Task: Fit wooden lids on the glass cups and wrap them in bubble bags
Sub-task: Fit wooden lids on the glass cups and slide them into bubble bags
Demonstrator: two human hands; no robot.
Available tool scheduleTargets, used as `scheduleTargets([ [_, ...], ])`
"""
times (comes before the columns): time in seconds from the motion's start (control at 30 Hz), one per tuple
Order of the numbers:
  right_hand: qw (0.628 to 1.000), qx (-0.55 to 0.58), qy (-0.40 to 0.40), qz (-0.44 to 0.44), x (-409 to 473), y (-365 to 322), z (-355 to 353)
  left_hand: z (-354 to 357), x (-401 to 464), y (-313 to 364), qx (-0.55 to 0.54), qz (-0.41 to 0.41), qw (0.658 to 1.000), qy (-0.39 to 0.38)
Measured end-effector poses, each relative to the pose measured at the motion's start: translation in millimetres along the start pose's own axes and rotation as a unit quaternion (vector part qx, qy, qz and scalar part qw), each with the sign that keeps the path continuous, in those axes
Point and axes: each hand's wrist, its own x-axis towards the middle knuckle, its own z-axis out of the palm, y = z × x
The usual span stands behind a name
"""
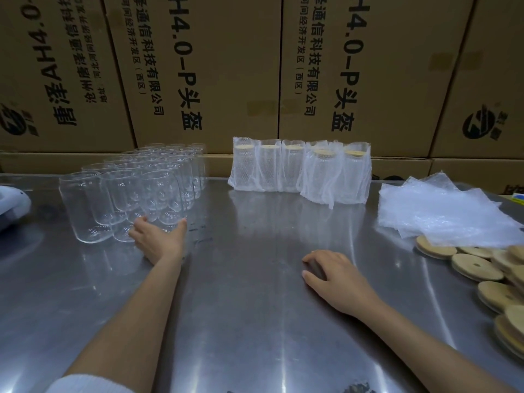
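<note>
While your left hand (158, 239) reaches to the near edge of the cluster of glass cups (136, 188), its fingers and thumb are spread around the base of the front cup (163, 199); you cannot tell from here whether they already grip the glass or only touch it. The cups stand upright and packed close together in rows on the left part of the steel table (255, 279), all without lids. Your right hand (334, 276) lies palm down on the table nearer to you, fingers relaxed and slightly parted, holding nothing. It is well apart from the wooden lids (476, 266), which lie in a loose overlapping pile along the right edge of the table. Just behind that pile you have a stack of flat bubble bags (442, 211), the sheets fanned out unevenly. At the back of the table, in the middle, five wrapped cups (300, 168) stand upright side by side, each with a wooden lid showing through the top of its bubble bag; the two on the right sit slightly nearer to you than the other three. A white object (12, 205) pokes in at the left edge, only partly in view. Behind the table, printed cardboard boxes (215, 66) form a wall. A white sleeve (85, 385) shows at your left forearm.
</note>
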Motion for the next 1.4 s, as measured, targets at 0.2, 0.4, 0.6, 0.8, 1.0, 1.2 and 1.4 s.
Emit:
scheduleTargets([
  [0.2, 0.998, 0.053, 0.017, 0.012, 6.4, -1.7, 0.4, -8.2, -34.8, 5.8, -0.102, 0.050, 0.985, -0.131],
  [0.4, 0.946, 0.317, 0.061, 0.013, 7.1, -10.0, -3.9, -4.6, -120.4, 30.6, -0.201, 0.091, 0.933, -0.283],
  [0.6, 0.871, 0.468, 0.140, 0.046, 4.1, -11.1, -14.6, 18.9, -188.7, 56.6, -0.214, 0.110, 0.896, -0.373],
  [0.8, 0.878, 0.452, 0.113, 0.112, 6.3, -1.9, -14.3, 29.8, -196.0, 61.2, -0.187, 0.095, 0.878, -0.429],
  [1.0, 0.904, 0.401, 0.078, 0.124, 6.1, 4.1, -13.2, 31.0, -192.2, 55.5, -0.150, 0.118, 0.864, -0.466],
  [1.2, 0.896, 0.419, 0.097, 0.106, -6.9, 2.7, -30.7, 24.5, -187.4, 55.9, -0.143, 0.119, 0.855, -0.485],
  [1.4, 0.953, -0.113, 0.151, 0.237, -32.6, 26.7, -56.4, 22.6, -185.8, 54.1, -0.142, 0.120, 0.855, -0.484],
])
